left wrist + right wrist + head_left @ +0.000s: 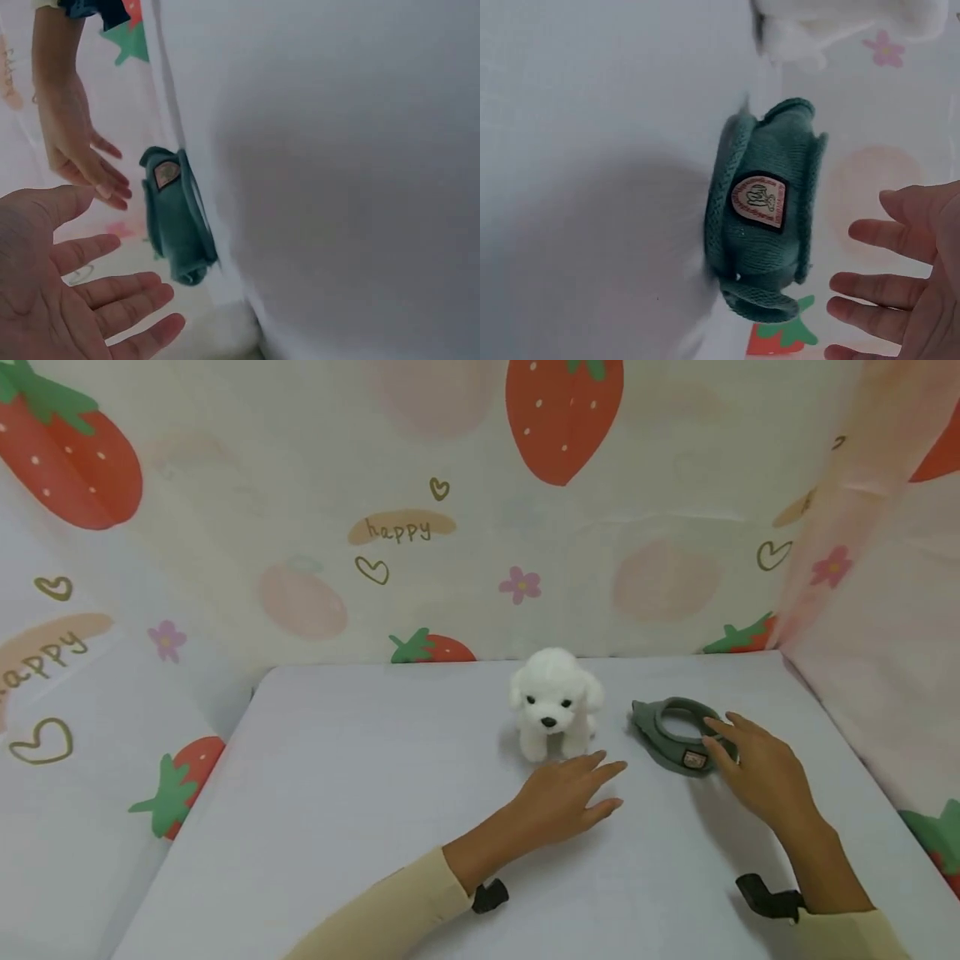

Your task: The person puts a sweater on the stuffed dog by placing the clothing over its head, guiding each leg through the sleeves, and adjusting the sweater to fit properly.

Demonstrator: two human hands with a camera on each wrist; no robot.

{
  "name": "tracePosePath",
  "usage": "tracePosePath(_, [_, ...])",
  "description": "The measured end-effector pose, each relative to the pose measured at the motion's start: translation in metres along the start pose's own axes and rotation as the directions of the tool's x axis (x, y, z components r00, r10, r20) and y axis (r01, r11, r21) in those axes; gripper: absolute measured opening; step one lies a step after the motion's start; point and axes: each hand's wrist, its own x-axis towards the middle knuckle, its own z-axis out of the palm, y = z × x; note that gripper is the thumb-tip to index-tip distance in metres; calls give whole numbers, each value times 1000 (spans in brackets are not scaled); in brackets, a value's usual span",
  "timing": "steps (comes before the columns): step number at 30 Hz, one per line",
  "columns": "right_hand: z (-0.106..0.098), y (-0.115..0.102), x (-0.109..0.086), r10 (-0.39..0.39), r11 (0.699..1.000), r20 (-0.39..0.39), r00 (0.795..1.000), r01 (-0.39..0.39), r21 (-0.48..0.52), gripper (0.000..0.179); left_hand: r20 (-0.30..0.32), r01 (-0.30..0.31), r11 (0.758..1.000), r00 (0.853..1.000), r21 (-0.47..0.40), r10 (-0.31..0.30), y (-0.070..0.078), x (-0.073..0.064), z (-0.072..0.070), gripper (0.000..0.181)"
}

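While lying right of dog [553,697]: sweater [670,752], long axis slanting away | nearer: right hand [765,772] | left hand [562,797] fronting dog | both empty, loosely spread

Your left hand [566,797] is just in front of the white dog [555,702], fingers extended and apart. The dog stands on the white table [337,777], facing you. Your right hand [765,772] is at the right edge of the green ring [660,747], fingertips overlapping its rim; whether they touch it is unclear. The ring lies near the dog, on your right, a small patch [695,760] on its near side. Your sleeves [397,902] are beige, and behind the table hangs a cloth [225,602] printed with strawberries [566,422] and hearts [360,562]
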Motion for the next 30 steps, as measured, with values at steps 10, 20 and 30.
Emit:
tracePosePath(10, [9, 2, 11, 59, 998, 33, 998, -58, -29, 42, -57, 49, 999, 997, 23, -48, 3, 65, 15, 63])
tracePosePath(20, [10, 4, 18, 116, 993, 116, 987, -111, -48, 43, -41, 42, 975, 999, 217, -34, 7, 104, 31, 65])
tracePosePath(30, [9, 3, 14, 172, 985, 137, 976, -167, -51, 43, 47, 44, 959, 997, 279, -59, 12, 118, 44, 55])
